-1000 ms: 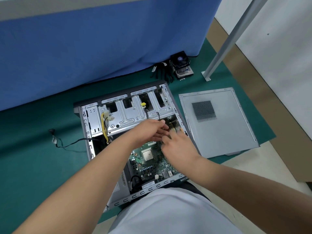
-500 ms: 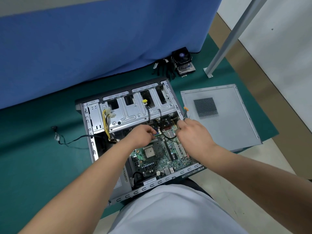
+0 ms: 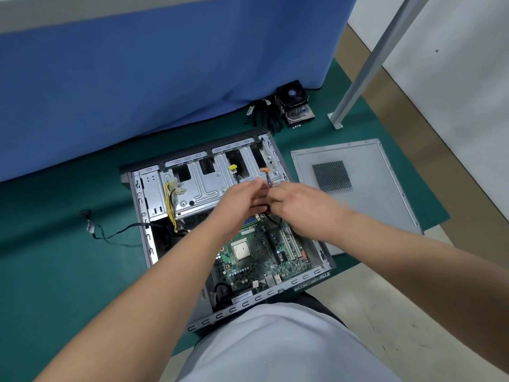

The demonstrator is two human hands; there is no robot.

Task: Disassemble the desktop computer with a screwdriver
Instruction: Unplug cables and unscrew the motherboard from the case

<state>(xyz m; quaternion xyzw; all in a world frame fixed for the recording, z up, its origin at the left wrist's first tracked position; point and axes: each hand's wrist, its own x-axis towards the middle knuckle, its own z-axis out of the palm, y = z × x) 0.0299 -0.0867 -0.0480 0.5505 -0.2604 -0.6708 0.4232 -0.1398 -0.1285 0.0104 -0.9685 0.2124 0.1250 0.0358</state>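
Note:
The open desktop case (image 3: 143,216) lies on its side on the green mat, its green motherboard (image 3: 261,255) exposed with the bare CPU (image 3: 241,250). Both hands hover together over the drive cage (image 3: 203,186). My right hand (image 3: 300,205) pinches a thin dark cable (image 3: 268,180) with an orange connector (image 3: 264,170) at its upper end; the cable loops down to the board. My left hand (image 3: 242,199) is raised beside it, fingers fairly straight, touching the same cable area. A second cable with a yellow connector (image 3: 233,167) stands nearby. No screwdriver is visible.
The removed side panel (image 3: 355,186) lies right of the case. A CPU cooler with fan (image 3: 294,106) and black cables (image 3: 261,117) sit by the blue curtain (image 3: 165,64). A loose black cable (image 3: 110,232) trails left. A metal post (image 3: 366,62) stands at the right.
Both hands have lifted from the motherboard's upper edge toward the drive cage. My right hand has drawn the orange-tipped cable up and leftward; my left hand has left the board and risen beside it.

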